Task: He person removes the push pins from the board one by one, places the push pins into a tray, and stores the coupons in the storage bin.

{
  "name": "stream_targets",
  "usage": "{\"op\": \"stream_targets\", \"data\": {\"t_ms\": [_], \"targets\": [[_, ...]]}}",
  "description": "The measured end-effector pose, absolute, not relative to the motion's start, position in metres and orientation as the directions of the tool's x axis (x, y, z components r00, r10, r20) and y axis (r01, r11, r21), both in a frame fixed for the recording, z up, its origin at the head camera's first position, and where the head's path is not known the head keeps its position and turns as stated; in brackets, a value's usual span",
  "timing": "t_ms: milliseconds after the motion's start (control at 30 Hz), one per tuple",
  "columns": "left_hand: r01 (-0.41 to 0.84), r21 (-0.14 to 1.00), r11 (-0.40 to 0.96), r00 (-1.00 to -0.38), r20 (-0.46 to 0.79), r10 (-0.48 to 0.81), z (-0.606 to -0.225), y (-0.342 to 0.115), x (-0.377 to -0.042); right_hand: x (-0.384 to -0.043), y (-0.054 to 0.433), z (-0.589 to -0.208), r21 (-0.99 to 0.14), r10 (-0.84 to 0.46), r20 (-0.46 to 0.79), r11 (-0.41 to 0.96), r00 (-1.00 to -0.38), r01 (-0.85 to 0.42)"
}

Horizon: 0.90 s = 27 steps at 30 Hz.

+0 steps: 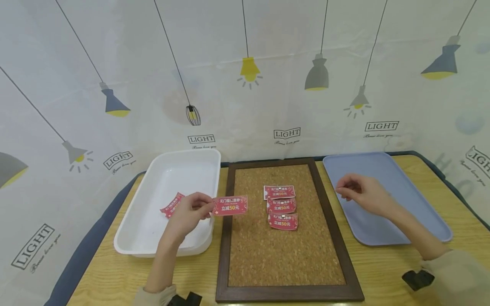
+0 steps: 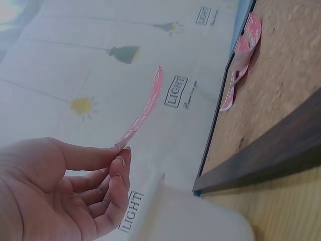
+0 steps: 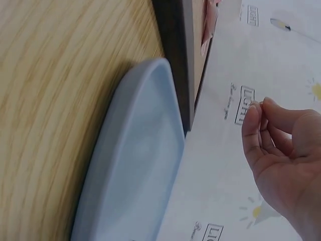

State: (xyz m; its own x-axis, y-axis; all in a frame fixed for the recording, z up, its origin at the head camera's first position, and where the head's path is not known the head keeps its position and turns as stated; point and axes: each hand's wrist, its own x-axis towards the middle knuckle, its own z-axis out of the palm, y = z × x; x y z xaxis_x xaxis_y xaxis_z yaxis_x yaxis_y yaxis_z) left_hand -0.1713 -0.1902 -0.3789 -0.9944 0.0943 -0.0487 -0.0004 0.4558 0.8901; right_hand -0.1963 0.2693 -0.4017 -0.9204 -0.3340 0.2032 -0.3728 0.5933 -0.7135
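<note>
My left hand (image 1: 191,212) pinches a red paper coupon (image 1: 231,205) by its left end, between thumb and fingertips. The coupon overlaps the left frame of the corkboard (image 1: 287,259) in the head view and curves upward in the left wrist view. On the board, three similar coupons (image 1: 282,206) sit in a column, each with a small shiny spot near its top. Another coupon (image 1: 174,205) lies in the white tub (image 1: 153,229), partly behind my left hand. Over the blue tray, my right hand (image 1: 361,193) pinches a tiny pale piece (image 3: 258,103); its kind I cannot tell.
The blue tray (image 1: 402,229) stands right of the board, the white tub left of it. All rest on a wooden table (image 1: 386,276). A cloth backdrop (image 1: 245,119) printed with lamps rises directly behind the table.
</note>
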Motion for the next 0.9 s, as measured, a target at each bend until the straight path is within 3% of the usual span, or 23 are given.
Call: {"op": "stream_targets", "data": {"t_ms": [567, 900], "targets": [[-0.1, 0.858, 0.504, -0.995, -0.081, -0.06, -0.379, -0.239, -0.18, -0.204, 0.323, -0.418, -0.666, -0.239, 0.285, 0.647, -0.928, -0.371], [-0.192, 0.827, 0.529, -0.98, -0.139, -0.139, -0.385, -0.262, -0.183, -0.205, 0.355, -0.426, -0.628, -0.145, 0.249, 0.729, -0.958, -0.273]]}}
